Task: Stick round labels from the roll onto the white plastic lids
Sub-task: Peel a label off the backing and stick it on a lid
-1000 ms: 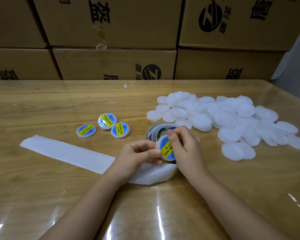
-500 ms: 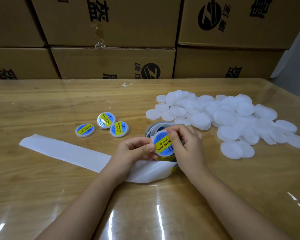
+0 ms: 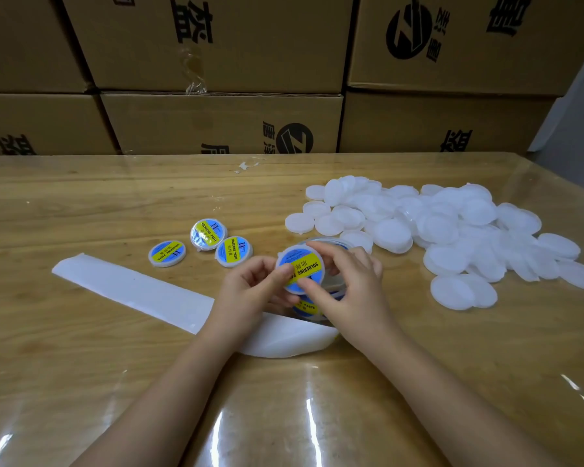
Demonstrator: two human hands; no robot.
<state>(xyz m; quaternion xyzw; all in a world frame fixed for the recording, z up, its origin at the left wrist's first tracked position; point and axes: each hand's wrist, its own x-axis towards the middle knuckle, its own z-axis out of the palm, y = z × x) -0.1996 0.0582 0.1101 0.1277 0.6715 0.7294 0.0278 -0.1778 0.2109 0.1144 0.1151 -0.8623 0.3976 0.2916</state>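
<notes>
Both my hands hold one white lid [image 3: 300,267] bearing a blue and yellow round label, raised just above the label roll [image 3: 331,291]. My left hand [image 3: 250,291] pinches its left edge. My right hand [image 3: 348,284] grips its right side, thumb pressing on the label's lower part. The roll is mostly hidden behind my hands. Its bare white backing strip [image 3: 132,288] trails left across the table. Three labelled lids [image 3: 204,246] lie left of my hands. A heap of plain white lids [image 3: 445,230] spreads at the right.
Stacked cardboard boxes [image 3: 216,96] form a wall along the table's far edge. The wooden table [image 3: 81,382] has a glossy clear cover. A small white scrap [image 3: 246,166] lies near the far edge.
The lid has been turned in my hands, so the yellow band now runs at a different angle. My hands stay over the roll.
</notes>
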